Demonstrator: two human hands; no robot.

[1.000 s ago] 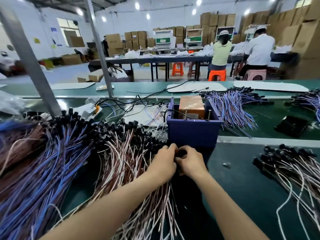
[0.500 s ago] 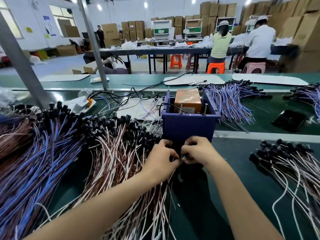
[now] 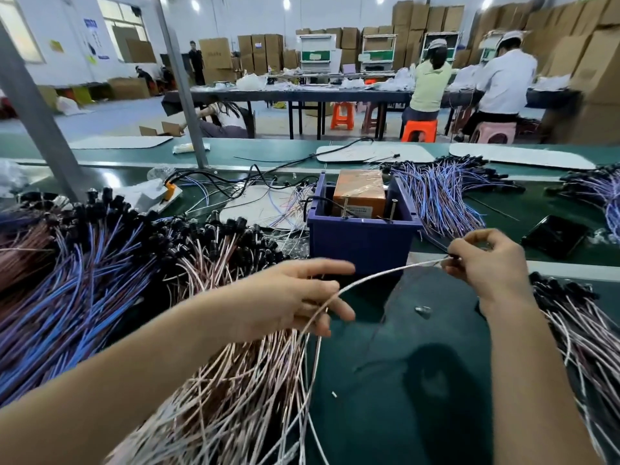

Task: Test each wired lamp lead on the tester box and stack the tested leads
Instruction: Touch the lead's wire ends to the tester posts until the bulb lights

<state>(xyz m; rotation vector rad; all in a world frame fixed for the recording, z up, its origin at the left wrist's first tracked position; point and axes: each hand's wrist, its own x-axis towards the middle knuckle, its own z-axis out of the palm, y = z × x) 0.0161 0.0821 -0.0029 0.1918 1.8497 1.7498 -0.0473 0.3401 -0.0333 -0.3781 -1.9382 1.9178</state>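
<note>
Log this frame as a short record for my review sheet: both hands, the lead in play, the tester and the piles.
right hand: pinches one end of a thin pale wire lead
left hand: fingers spread, mostly straight; the lead runs across them
tester: purple plastic box holding an orange block, just behind the hands
left pile: pink-white leads with black ends
right pile: similar leads on the green belt

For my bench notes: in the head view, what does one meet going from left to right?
Pile of blue-wired leads with black caps, left hand, dark purple plastic tester box, right hand pinching a thin white lead, pile of white-wired leads with black caps.
</note>
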